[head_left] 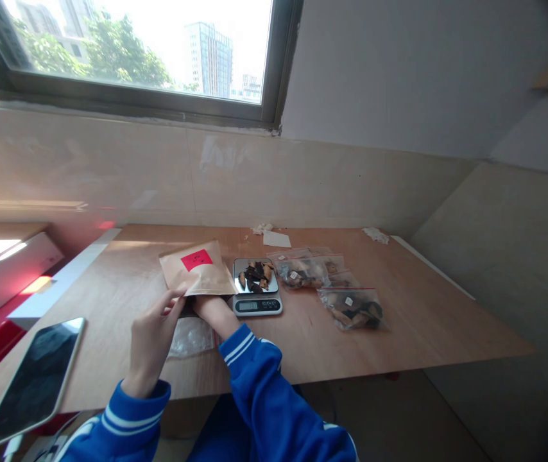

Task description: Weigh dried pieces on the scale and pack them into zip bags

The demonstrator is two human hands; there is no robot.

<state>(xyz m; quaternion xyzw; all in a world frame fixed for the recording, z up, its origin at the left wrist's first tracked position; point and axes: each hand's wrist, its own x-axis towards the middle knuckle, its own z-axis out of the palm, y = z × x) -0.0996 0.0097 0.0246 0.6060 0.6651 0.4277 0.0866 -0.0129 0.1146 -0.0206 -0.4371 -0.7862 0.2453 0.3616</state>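
Note:
My left hand (153,337) pinches the near edge of a brown kraft paper bag (178,273) that carries a red label (197,259) with handwriting. The wrist of my right hand (216,314) shows at the bag's mouth; its fingers are hidden inside or beneath the bag. Just right of the bag stands a small digital scale (258,305), with dark and tan dried pieces (256,277) heaped on its metal plate. Its display is lit, but the digits are too small to read surely. Under my hands lies a clear plastic bag (192,338).
Several clear zip bags of dried pieces (303,271) lie right of the scale, one (355,309) nearer the front. A phone (33,378) with a cable rests at the left edge. White paper (276,239) and crumpled tissue (375,235) lie toward the back wall.

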